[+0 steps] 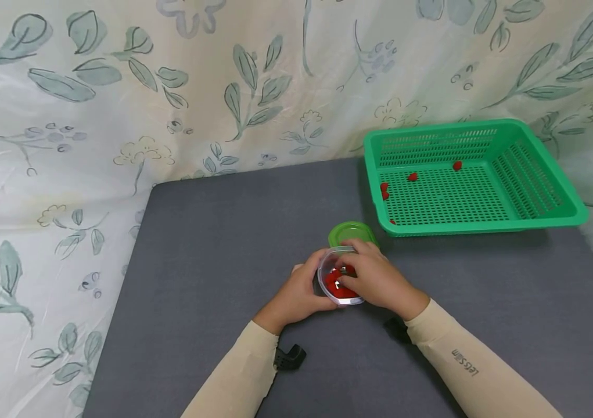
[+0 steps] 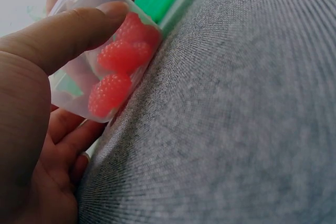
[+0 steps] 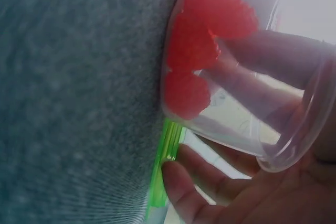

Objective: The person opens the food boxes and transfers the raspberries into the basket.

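Observation:
A clear plastic tub (image 1: 349, 301) stands on the cloth, with several red raspberries (image 2: 118, 56) lying in its bottom. My left hand (image 1: 304, 295) grips the tub from the left, its thumb across the near wall and the other fingers around the far side. From the right, my right hand (image 1: 377, 277) reaches in over the rim. Its thumb and a finger pinch at a raspberry (image 3: 191, 43) inside, while other fingers stay outside the wall near the green lid (image 1: 352, 231). That lid lies on the table just behind the tub.
A green slotted basket (image 1: 484, 227) stands at the back right, several raspberries (image 1: 413, 176) scattered in it, mostly toward its left side. Grey cloth (image 1: 223, 244) covers the table. Behind and to the left hangs a leaf-patterned curtain (image 1: 171, 116).

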Available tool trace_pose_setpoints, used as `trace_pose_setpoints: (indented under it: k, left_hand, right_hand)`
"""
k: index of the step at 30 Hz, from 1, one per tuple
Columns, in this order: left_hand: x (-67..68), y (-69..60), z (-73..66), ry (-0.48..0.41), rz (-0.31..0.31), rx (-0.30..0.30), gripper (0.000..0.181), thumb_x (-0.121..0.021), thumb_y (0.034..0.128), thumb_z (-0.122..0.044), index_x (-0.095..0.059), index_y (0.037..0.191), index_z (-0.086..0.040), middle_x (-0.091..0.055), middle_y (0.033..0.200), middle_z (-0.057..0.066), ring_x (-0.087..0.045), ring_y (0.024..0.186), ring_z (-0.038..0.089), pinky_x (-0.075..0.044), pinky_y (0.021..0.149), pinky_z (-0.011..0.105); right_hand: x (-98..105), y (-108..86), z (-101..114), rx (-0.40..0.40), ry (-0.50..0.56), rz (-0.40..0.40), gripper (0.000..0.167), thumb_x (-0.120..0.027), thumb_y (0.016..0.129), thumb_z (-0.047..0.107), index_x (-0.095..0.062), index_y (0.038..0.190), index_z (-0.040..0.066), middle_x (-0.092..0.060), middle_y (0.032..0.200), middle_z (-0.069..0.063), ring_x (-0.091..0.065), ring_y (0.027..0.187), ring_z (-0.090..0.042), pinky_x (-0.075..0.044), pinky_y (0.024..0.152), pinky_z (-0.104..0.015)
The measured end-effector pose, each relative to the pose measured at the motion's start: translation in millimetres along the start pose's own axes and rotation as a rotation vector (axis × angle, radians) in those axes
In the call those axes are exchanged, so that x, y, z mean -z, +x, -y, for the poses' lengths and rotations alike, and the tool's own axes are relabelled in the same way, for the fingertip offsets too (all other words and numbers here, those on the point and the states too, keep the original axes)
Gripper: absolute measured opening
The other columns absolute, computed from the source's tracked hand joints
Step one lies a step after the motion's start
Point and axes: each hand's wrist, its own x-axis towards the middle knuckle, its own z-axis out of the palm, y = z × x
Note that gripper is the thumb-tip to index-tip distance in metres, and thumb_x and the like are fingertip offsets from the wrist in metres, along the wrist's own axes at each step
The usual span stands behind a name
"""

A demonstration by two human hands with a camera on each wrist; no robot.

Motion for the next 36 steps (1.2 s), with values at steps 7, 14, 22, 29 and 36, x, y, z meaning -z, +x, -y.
trace_pose_setpoints:
  k: [7,14,22,29,36]
  left_hand:
    - [-1.4,0.3,2.1,-0.001,0.004,-0.009,0.1,-0.095,0.0843,-0.022,-0.039,0.167,-0.018,-0.057,0.155,-0.005,-0.055,0.135,0.011,-0.03,0.116,0.049]
    - [-1.0,0.8,1.2,0.005,0.007,-0.01,0.1,-0.096,0.0841,-0.022,-0.04,0.167,-0.018,-0.057,0.155,-0.004,-0.055,0.134,0.012,-0.031,0.115,0.049]
    - [-1.0,0.9,1.6,0.002,0.005,-0.003,0.099,-0.095,0.0839,-0.02,-0.04,0.167,-0.016,-0.058,0.156,-0.002,-0.055,0.134,0.013,-0.031,0.115,0.049]
    - [-0.1,1.3,1.3,0.014,0.014,-0.008,0.098,-0.094,0.0848,-0.023,-0.041,0.166,-0.016,-0.058,0.156,-0.002,-0.054,0.135,0.011,-0.031,0.116,0.047]
    - [-0.3,0.7,-0.3,0.015,0.006,-0.015,0.097,-0.094,0.0853,-0.024,-0.041,0.166,-0.015,-0.058,0.155,-0.001,-0.054,0.136,0.012,-0.031,0.115,0.049]
  right_hand:
    - [2.2,-1.3,4.6,-0.044,-0.032,0.019,0.017,-0.088,0.09,0.006,-0.077,0.091,0.019,-0.058,0.145,-0.02,-0.052,0.13,-0.044,-0.05,0.099,-0.063]
    - [2.3,-1.3,4.6,-0.051,-0.02,0.023,0.023,-0.089,0.089,0.007,-0.073,0.084,0.022,-0.059,0.144,-0.021,-0.051,0.131,-0.045,-0.051,0.099,-0.062]
    - [2.1,-1.2,3.5,-0.018,-0.009,-0.005,0.025,-0.089,0.09,0.009,-0.072,0.081,0.023,-0.061,0.143,-0.019,-0.053,0.13,-0.044,-0.05,0.099,-0.061]
    - [2.4,-1.5,2.4,0.027,0.001,-0.059,0.023,-0.09,0.091,0.009,-0.071,0.083,0.021,-0.062,0.142,-0.018,-0.055,0.128,-0.043,-0.051,0.098,-0.061]
    - [5.1,-0.2,-0.8,0.091,0.014,-0.132,0.017,-0.089,0.092,0.009,-0.073,0.091,0.014,-0.064,0.138,-0.018,-0.057,0.125,-0.041,-0.052,0.1,-0.056]
